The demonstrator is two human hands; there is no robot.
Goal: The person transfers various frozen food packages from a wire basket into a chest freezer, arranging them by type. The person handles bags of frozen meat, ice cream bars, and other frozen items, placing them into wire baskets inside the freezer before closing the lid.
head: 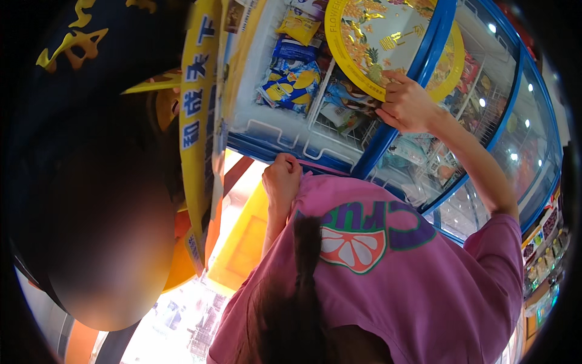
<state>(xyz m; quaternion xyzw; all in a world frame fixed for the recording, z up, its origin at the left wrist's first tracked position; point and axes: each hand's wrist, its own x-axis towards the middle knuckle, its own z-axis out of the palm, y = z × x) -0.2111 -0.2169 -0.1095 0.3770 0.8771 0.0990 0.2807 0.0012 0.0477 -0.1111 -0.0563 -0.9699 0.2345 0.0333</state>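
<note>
My right hand (pixel 407 104) grips the blue frame (pixel 377 148) of a glass freezer lid, its fingertips beside the yellow rim of a round, flat, flower-printed disc (pixel 363 68). Part of the disc shows through the lid glass. Under my hand, wrapped ice creams (pixel 341 93) lie in wire baskets. My left hand (pixel 283 177) is curled at the freezer's blue front edge, by the gathered hem of my pink shirt (pixel 386 282); whether it holds the hem is unclear. Farther left in the freezer are blue and yellow ice cream packets (pixel 293 86).
Close on my left is another person in a dark cap (pixel 82 68). A yellow printed banner or board (pixel 195 86) stands between that person and the freezer. Shelves with packaged goods (pixel 548 259) stand at the far right. The curved glass freezer (pixel 532 136) reaches to the right.
</note>
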